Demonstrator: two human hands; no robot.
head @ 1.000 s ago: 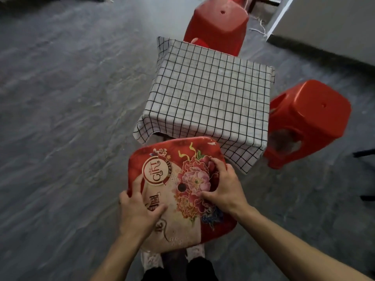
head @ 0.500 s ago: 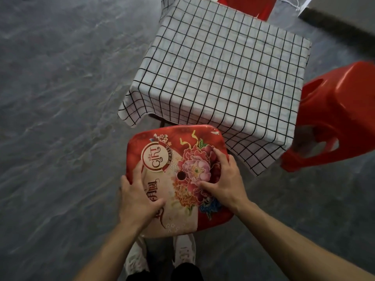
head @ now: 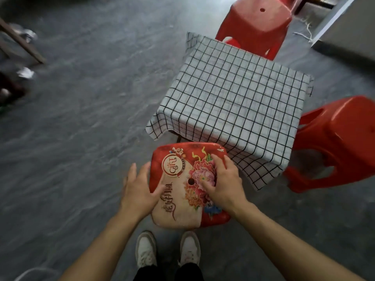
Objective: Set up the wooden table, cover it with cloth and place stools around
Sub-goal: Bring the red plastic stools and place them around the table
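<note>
Head view: my left hand (head: 140,189) lifts open off the stool (head: 188,185), right hand (head: 221,183) rests flat; it's placed before the table (head: 233,94).

1. Cloth (head: 233,98): white with a black grid, draped over the worktop and covering its top; corners hang down at the near left and near right. The wood beneath is hidden.
2. Printed stool (head: 188,185): red seat with a flower print, lettering and a centre hole; upright at the near edge of the worktop.
3. Plain red stool (head: 255,27): upright at the far side, touching the cloth.
4. Second plain red stool (head: 334,142): at the right side, just beside the cloth.
</note>
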